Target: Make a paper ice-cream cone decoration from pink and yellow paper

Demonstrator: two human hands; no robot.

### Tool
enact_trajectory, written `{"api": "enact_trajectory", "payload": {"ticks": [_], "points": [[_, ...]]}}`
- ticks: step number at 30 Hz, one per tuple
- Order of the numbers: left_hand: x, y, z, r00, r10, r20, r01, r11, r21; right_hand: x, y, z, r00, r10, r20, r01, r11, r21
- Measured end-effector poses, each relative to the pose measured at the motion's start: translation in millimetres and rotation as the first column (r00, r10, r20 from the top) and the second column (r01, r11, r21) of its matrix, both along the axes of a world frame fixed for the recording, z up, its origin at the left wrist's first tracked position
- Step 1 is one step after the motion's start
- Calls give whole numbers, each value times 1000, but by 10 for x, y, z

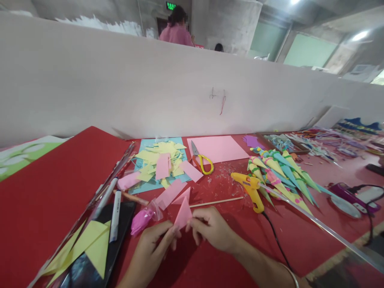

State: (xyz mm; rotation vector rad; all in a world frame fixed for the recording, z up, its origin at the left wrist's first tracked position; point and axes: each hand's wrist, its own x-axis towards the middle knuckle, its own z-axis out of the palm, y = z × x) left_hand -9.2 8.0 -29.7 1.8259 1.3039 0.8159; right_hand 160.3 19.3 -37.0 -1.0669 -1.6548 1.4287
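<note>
A folded pink paper triangle (183, 216) is pinched between my two hands, its point facing away from me. My left hand (160, 244) grips its lower left corner with thumb and fingers. On the other side, my right hand (210, 228) pinches the lower right edge. Just beyond lie a second pink triangle (181, 197) and a pink paper strip (171, 193). A thin wooden stick (217, 202) rests on the red table beyond my right hand. Close to my left hand sits a small plastic bag with bright pink contents (141, 221).
Scissors (201, 159) lie on pink sheet (231, 148), beside yellow scraps (162, 150). A yellow glue gun (250, 188) with a long clear stick is right, near decorated paper cones (279, 172). Markers (115, 216) and yellow triangles (90, 244) are left. A person (177, 28) is beyond the partition (168, 92).
</note>
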Motion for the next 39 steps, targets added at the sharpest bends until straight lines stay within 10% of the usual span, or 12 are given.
{"api": "enact_trajectory", "payload": {"ticks": [20, 31, 39], "points": [[-59, 48, -58, 970, -92, -224, 175, 906, 386, 10, 48, 18, 978, -111, -175, 109, 994, -21], [-38, 21, -85, 893, -90, -440, 274, 885, 375, 107, 142, -79, 917, -349, -194, 350, 936, -27], [-85, -8, 112, 981, 56, -187, 15, 933, 360, 103, 158, -66, 906, -394, -155, 411, 906, 100]]}}
